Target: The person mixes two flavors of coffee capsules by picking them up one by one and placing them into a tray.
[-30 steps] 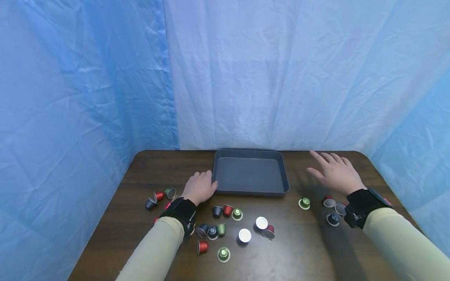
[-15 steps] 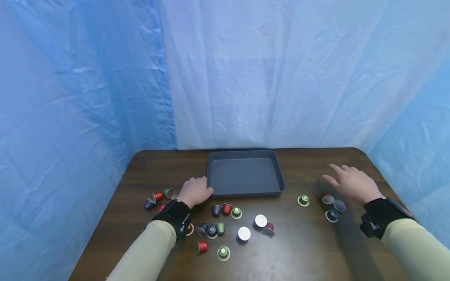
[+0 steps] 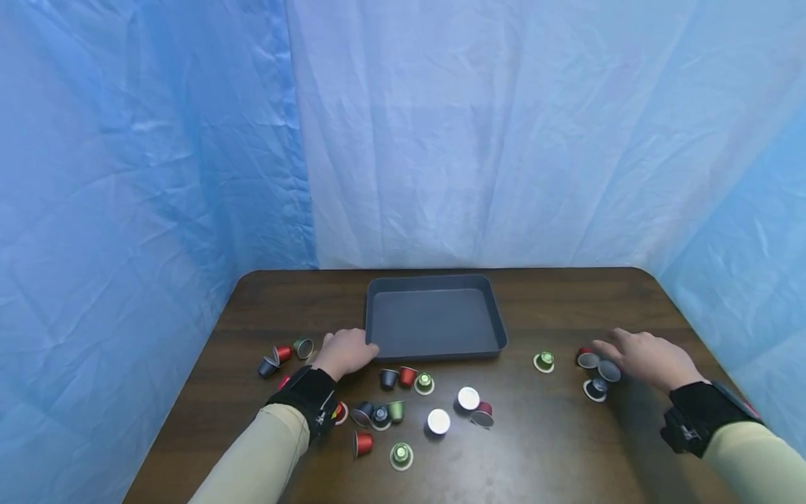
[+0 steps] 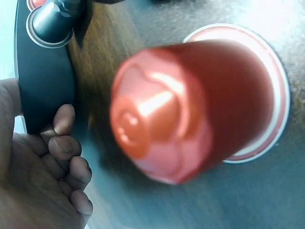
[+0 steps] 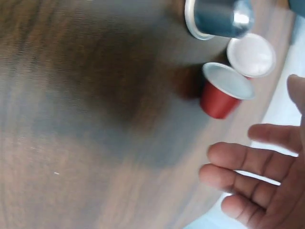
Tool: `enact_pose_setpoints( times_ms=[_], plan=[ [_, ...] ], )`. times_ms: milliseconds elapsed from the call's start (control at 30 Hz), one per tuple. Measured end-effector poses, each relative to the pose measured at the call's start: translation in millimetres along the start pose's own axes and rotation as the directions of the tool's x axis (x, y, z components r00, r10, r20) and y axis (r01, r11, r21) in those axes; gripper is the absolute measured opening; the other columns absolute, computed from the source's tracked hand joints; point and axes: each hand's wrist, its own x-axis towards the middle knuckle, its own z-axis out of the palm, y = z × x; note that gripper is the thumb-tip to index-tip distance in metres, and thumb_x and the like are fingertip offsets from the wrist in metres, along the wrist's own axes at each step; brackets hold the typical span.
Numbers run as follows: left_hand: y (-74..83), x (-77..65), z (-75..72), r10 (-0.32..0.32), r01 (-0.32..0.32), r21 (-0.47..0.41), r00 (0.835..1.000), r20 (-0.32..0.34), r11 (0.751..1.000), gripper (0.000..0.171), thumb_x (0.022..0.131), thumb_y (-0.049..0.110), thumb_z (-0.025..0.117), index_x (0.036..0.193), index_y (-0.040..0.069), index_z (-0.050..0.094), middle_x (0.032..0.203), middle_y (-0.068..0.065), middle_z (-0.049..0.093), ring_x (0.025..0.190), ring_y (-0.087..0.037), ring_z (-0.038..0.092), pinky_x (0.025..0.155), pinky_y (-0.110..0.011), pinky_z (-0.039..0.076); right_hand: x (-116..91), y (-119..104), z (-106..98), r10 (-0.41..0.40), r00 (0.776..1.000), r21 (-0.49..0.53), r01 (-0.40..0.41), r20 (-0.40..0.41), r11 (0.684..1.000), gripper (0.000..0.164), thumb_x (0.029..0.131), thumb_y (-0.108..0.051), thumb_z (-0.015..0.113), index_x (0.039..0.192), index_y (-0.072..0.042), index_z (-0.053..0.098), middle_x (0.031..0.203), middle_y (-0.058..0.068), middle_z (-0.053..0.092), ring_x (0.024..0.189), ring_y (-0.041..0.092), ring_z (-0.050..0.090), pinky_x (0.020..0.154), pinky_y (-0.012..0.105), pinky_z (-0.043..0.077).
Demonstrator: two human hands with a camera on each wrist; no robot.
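Observation:
My left hand is at the near left corner of a dark grey baking tray. In the left wrist view, its thumb and curled fingers pinch the tray's wall. My right hand hovers palm down beside a cluster of coffee capsules on the right. Those are a dark blue capsule, a capsule with its pale lid up, and a red one with a silver lid. The right wrist view shows relaxed, spread fingers holding nothing.
Red, green and dark capsules lie scattered before the tray, with two white lids among them. A green capsule stands right of centre, and several more lie at left. Blue sheeting hangs behind the wooden table.
My left hand has drawn the tray left and a little nearer. The right hand has moved right and down, towards the right-hand capsules.

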Motion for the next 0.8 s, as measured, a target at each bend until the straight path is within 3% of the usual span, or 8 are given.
enact_pose_setpoints(
  times_ms=[167, 333, 567, 800],
  plan=[
    [-1.3, -1.5, 1.1, -0.024, 0.025, -0.032, 1.0, 0.014, 0.999, 0.033, 0.097, 0.034, 0.056, 0.103, 0.005, 0.072, 0.093, -0.006, 0.066, 0.089, -0.026, 0.058, 0.095, -0.053, 0.039, -2, 4, 8, 0.022, 0.999, 0.022, -0.023, 0.049, 1.0, 0.081, 0.102, -0.065, 0.039, 0.126, 0.01, 0.059, 0.096, 0.02, 0.069, 0.082, 0.036, 0.068, 0.07, 0.056, 0.052],
    [-1.8, -3.1, 2.4, -0.031, 0.032, -0.039, 0.999, 0.021, 0.999, 0.035, 0.098, 0.033, 0.055, 0.107, 0.003, 0.072, 0.098, -0.008, 0.068, 0.091, -0.026, 0.06, 0.094, -0.053, 0.041, -4, 3, 16, 0.047, 0.997, 0.061, -0.051, 0.066, 0.997, 0.075, 0.104, -0.063, 0.037, 0.116, 0.006, 0.062, 0.075, 0.004, 0.059, 0.065, 0.021, 0.055, 0.06, 0.043, 0.044],
    [-0.8, -6.5, 8.6, -0.036, 0.036, -0.034, 0.999, 0.006, 0.999, 0.04, 0.1, 0.033, 0.05, 0.115, 0.002, 0.07, 0.112, -0.012, 0.07, 0.099, -0.029, 0.062, 0.096, -0.054, 0.043, -7, 3, 26, 0.071, 0.997, 0.094, -0.074, 0.041, 0.993, 0.067, 0.104, -0.059, 0.042, 0.109, 0.005, 0.062, 0.075, 0.005, 0.055, 0.066, 0.021, 0.051, 0.059, 0.04, 0.042],
    [-1.3, -12.2, 11.9, -0.044, 0.044, -0.06, 0.999, 0.011, 0.997, 0.038, 0.1, 0.031, 0.051, 0.114, 0.002, 0.07, 0.108, -0.011, 0.069, 0.095, -0.027, 0.06, 0.095, -0.054, 0.043, -11, 4, 32, 0.039, 0.999, 0.117, -0.035, -0.031, 0.992, 0.039, 0.104, -0.04, 0.054, 0.097, -0.002, 0.061, 0.072, 0.002, 0.055, 0.063, 0.02, 0.05, 0.056, 0.038, 0.04]
  ],
)
